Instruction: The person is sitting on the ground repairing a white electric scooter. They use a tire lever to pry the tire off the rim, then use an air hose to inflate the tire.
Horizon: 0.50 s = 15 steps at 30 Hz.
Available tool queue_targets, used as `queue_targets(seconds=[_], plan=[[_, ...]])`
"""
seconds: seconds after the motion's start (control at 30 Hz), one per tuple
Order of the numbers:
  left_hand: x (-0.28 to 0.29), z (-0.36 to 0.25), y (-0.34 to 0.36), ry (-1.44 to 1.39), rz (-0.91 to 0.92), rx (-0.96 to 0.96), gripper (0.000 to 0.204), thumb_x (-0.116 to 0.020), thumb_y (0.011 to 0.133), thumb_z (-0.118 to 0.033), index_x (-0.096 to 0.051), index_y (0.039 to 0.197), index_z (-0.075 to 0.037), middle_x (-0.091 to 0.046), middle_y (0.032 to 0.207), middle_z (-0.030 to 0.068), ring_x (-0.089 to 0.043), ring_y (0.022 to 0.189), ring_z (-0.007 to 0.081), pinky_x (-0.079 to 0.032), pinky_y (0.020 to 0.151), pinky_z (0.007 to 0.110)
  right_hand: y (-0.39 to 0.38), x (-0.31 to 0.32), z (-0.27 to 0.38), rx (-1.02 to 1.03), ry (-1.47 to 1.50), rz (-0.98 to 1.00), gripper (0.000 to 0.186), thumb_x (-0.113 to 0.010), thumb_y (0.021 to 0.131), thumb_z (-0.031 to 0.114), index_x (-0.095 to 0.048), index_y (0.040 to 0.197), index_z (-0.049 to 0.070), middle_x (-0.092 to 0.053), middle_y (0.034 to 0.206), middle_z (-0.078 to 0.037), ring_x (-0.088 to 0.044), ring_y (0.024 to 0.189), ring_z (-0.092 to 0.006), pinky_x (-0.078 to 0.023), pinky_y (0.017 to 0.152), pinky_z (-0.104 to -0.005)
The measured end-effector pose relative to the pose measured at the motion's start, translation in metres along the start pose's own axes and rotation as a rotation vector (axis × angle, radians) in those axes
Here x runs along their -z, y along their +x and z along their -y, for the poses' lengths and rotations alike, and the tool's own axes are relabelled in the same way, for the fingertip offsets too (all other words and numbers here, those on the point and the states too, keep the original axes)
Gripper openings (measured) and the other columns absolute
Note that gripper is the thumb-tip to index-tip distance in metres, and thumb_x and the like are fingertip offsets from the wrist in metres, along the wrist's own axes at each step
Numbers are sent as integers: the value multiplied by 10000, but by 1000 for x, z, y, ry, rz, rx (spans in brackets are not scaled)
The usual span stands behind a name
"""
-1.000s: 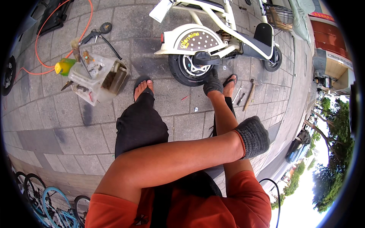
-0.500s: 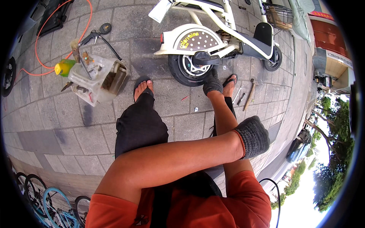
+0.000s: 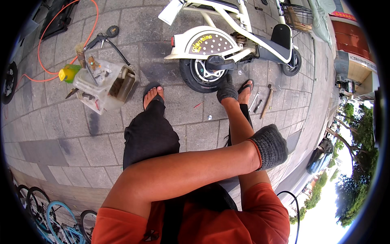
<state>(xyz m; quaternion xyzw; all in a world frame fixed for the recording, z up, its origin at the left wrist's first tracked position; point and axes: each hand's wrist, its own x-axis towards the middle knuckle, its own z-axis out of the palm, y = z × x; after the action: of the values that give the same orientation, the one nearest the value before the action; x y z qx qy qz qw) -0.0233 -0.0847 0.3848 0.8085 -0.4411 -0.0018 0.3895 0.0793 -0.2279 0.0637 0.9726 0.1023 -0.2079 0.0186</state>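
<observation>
My right hand [image 3: 227, 92], in a dark grey knitted glove, reaches down to the right edge of the rear wheel [image 3: 200, 77] of a cream electric scooter [image 3: 211, 42]. Its fingers look closed beside the tyre, below a black part [image 3: 219, 63] at the hub; what they grip is hidden. Across my body lies my left arm, over the right upper arm. My left hand [image 3: 270, 148], gloved alike, is curled into a fist out to the right, away from the scooter. Its palm side is out of sight, so anything inside cannot be made out.
A hammer [image 3: 267, 101], a wrench [image 3: 254, 101] and a small dark tool [image 3: 258, 106] lie right of my foot. At left stand a cut plastic container [image 3: 101, 87] with tools and a yellow bottle [image 3: 68, 73], near an orange hose [image 3: 38, 46] and air gun [image 3: 95, 42]. Bicycles [image 3: 61, 219] stand lower left.
</observation>
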Motion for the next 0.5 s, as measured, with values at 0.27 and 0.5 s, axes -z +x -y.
queue_targets(seconds=[0.27, 0.5], plan=[[0, -1, 0, 4, -17, -17, 153, -651, 845, -165, -743, 921, -70, -732, 821, 62, -732, 778, 258, -489, 638, 421, -2, 4, -3, -22, 16, 26, 723, -554, 837, 65, -386, 1540, 84, -285, 1602, -281, -367, 1452, -387, -392, 1161, -402], [-15, 1, 3, -4, -9, -24, 143, -654, 837, -161, -742, 906, -72, -730, 805, 63, -731, 764, 256, -488, 626, 413, 3, -3, -2, -72, -45, 75, 805, -564, 856, 84, -252, 1598, 91, -145, 1686, -166, -589, 1264, -398, -484, 1044, -474]])
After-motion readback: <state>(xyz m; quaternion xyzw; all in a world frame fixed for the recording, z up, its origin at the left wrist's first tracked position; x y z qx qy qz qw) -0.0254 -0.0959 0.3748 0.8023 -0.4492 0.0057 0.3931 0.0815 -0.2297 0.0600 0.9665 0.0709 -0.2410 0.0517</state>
